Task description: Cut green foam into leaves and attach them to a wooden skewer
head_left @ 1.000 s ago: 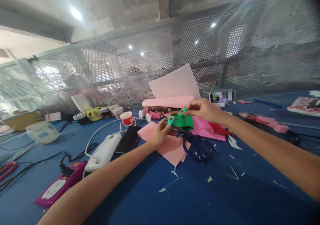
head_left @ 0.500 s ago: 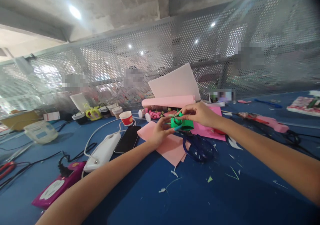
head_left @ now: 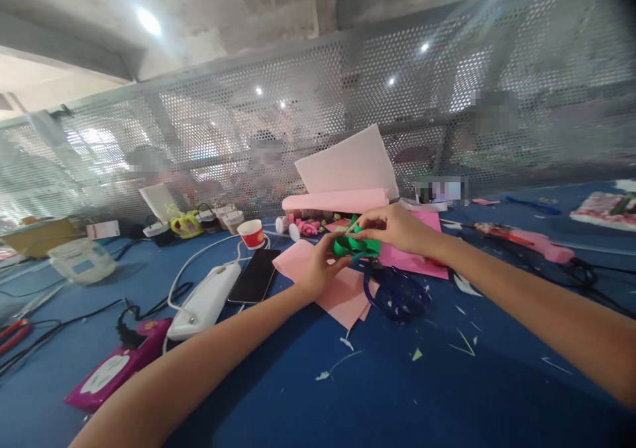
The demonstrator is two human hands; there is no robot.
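Both my hands meet over the middle of the blue table point(head_left: 377, 382). My left hand point(head_left: 318, 266) pinches the left side of a small green foam piece point(head_left: 355, 244). My right hand point(head_left: 395, 228) pinches the same green piece from above, fingers closed on it together with a thin pale stick or strip that I cannot make out well. Pink foam sheets point(head_left: 338, 292) lie under the hands. Blue-handled scissors point(head_left: 395, 292) lie on the table just below my right wrist.
A black phone point(head_left: 254, 276), a white device with cable point(head_left: 206, 300) and a magenta packet point(head_left: 116, 372) lie at left. A red paper cup point(head_left: 252, 234), a rolled pink sheet point(head_left: 335, 201) and a pink glue gun point(head_left: 531, 244) sit further back. Paper scraps litter the near table. A perforated metal screen point(head_left: 447, 103) stands behind.
The green piece has been folded or rolled smaller between my fingers. My right hand has shifted slightly left and down onto it. The left hand stays in nearly the same place.
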